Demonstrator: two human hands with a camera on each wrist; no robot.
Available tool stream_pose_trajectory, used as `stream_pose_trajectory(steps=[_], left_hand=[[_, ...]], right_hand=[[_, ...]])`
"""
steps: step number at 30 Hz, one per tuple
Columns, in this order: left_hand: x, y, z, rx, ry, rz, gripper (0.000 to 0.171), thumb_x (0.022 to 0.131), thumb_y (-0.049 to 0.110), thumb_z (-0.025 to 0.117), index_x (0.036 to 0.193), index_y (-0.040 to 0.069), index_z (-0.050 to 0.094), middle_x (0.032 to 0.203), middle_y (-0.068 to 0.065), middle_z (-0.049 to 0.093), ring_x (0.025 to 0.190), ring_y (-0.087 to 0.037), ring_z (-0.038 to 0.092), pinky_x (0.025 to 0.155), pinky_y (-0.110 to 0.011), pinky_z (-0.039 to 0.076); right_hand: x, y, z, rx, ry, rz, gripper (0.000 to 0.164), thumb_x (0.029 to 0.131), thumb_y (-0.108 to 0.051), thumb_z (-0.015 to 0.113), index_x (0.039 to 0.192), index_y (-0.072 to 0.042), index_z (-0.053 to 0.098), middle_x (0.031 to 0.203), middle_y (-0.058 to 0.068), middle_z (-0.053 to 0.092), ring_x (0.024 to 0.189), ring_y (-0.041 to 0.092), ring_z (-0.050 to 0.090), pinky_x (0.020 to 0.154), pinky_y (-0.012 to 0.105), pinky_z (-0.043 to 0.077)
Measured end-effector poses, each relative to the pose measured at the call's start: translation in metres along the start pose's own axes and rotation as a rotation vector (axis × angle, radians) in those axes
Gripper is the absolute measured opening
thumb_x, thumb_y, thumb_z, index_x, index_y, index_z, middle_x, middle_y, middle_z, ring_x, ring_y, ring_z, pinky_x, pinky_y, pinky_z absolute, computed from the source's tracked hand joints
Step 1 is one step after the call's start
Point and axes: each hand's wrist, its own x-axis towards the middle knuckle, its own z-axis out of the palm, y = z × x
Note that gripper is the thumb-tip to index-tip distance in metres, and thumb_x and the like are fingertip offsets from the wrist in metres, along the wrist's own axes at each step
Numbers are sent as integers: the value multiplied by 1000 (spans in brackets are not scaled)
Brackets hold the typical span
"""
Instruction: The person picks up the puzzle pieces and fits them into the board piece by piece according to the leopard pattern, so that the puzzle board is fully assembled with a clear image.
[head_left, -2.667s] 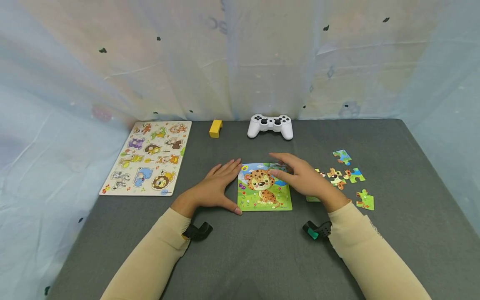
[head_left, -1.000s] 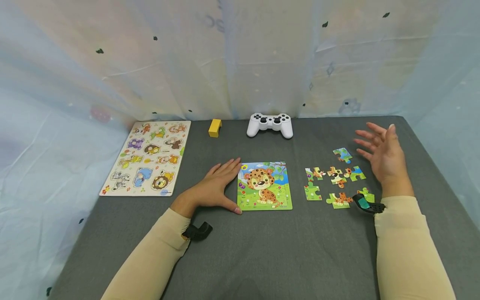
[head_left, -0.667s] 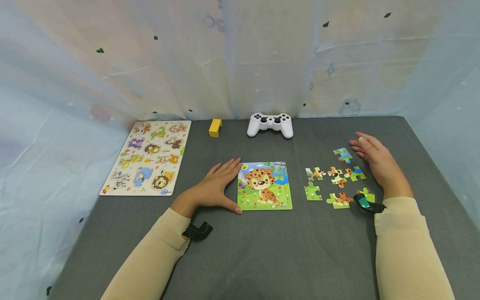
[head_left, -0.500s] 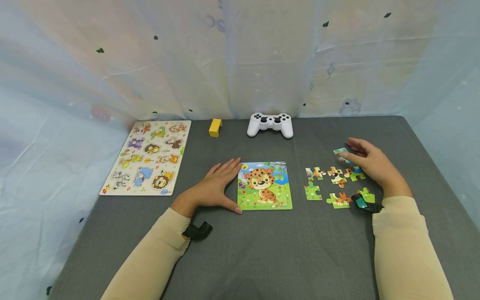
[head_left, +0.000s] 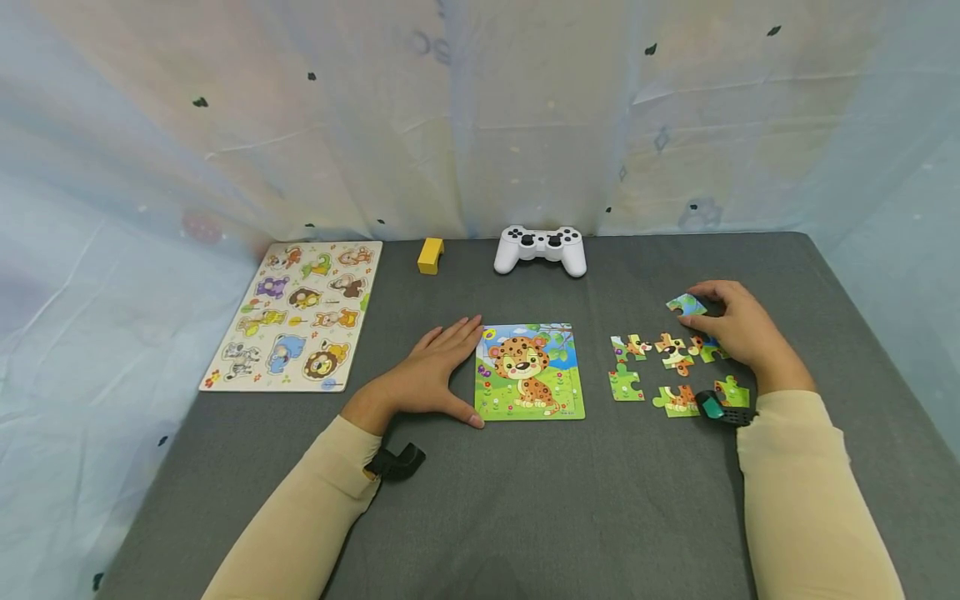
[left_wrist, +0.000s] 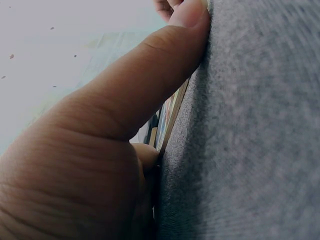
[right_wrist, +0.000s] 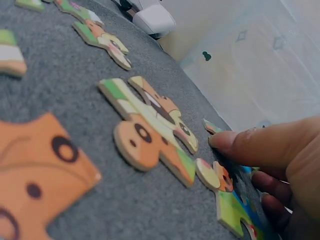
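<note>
My right hand (head_left: 738,325) pinches a blue-and-green jigsaw piece (head_left: 684,303) between thumb and fingers at the right of the table. In the right wrist view, the thumb (right_wrist: 260,147) covers most of that piece. My left hand (head_left: 431,379) lies with fingers spread and straight along the left edge of a square leopard puzzle board (head_left: 525,375). Seen from the left wrist, the thumb (left_wrist: 145,75) rests low at the cloth beside the board's edge. Several loose leopard pieces lie below the right hand, among them a face piece (head_left: 673,352) and a green corner piece (head_left: 625,383).
A large wooden animal puzzle board (head_left: 296,321) lies at the left. Along the back stand a yellow block (head_left: 431,256) and a white game controller (head_left: 540,252). Grey cloth (head_left: 555,508) covers the table, and a pale curtain (head_left: 480,117) hangs behind it.
My right hand moved from the leopard board to the far right, turned over, then came down onto the blue-and-green jigsaw piece and pinched it, turning it slightly. The left hand stayed put.
</note>
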Motion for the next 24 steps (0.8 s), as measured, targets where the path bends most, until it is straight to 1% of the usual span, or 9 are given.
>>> stream_pose_trajectory(steps=[2,4,6,7,9,11,15,19,24], left_hand=[[0,0,0,2,3,0,135,56,84,66,155,14,6,160,-2,1,144,-21,1,111,-50,2],[0,0,0,1,6,0,136,56,83,66,155,13,7,160,-2,1,144,-21,1,111,-50,3],[0,0,1,5,9,0,136,55,84,65,155,13,7,160,-2,2,144,-21,1,111,-50,3],[0,0,1,8,11,0,136,55,85,65,155,13,8,160,-2,2,144,-21,1,111,-50,4],[0,0,1,9,8,0,136,55,85,65,155,13,8,160,-2,2,144,-21,1,111,-50,4],[0,-1,1,5,5,-1,136,55,85,64,155,14,7,160,-2,2,144,-21,0,111,-50,4],[0,-1,1,0,-2,-3,136,55,85,65,155,15,6,160,-1,0,144,-20,-1,111,-50,3],[1,-2,1,1,-3,-6,135,55,85,65,155,16,5,160,0,0,144,-19,-1,111,-49,2],[0,-2,2,7,6,-4,136,55,86,63,155,15,6,160,0,1,144,-19,0,111,-50,3]], right_hand=[[0,-3,2,30,29,26,50,92,-36,64,130,-4,52,130,20,43,114,38,43,87,57,36],[-1,-6,4,68,62,49,45,94,-33,63,128,-5,53,120,17,49,102,33,49,77,48,43],[-1,-9,6,99,103,60,39,95,-31,62,125,-8,56,111,13,54,93,28,53,68,39,46],[-1,-10,7,113,121,59,37,95,-31,62,124,-8,57,107,12,56,88,26,53,64,35,45],[0,-13,8,137,150,57,35,95,-34,61,120,-10,60,103,9,57,84,25,53,61,31,45],[1,-18,10,150,171,58,36,94,-38,60,119,-13,62,102,7,58,84,23,53,61,31,44],[3,-34,11,197,174,52,43,93,-44,59,124,-14,63,104,6,61,88,21,54,66,31,43],[6,-49,11,233,174,13,44,93,-42,61,127,-15,62,104,6,61,89,20,54,66,31,43],[11,-63,15,296,157,-47,37,94,-36,62,127,-19,63,104,8,58,86,26,56,68,34,49]])
